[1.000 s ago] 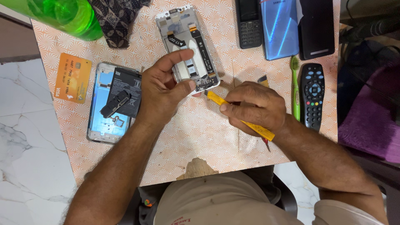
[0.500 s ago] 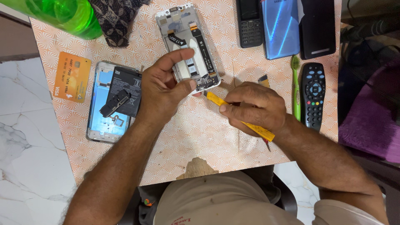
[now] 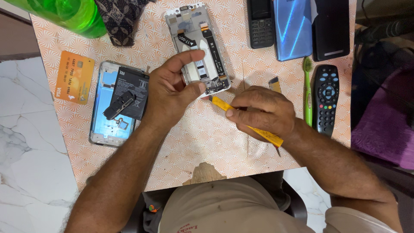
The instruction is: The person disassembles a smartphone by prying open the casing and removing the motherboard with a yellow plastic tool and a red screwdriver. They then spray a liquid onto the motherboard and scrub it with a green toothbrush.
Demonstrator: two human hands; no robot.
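The left hand (image 3: pixel 170 97) pinches the lower edge of an opened white-framed phone chassis (image 3: pixel 198 47) — the right hand (image 3: pixel 263 112) grips a yellow plastic pry tool (image 3: pixel 220 103), its tip just beside the left thumb.

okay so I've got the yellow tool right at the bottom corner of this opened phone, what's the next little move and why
Probably ease the tip of the yellow pry tool a touch further under the bottom edge of the opened phone frame and lever gently. The right hand has the tip right at that lower corner, and the left hand already pins the frame with thumb and forefinger, so it looks braced.
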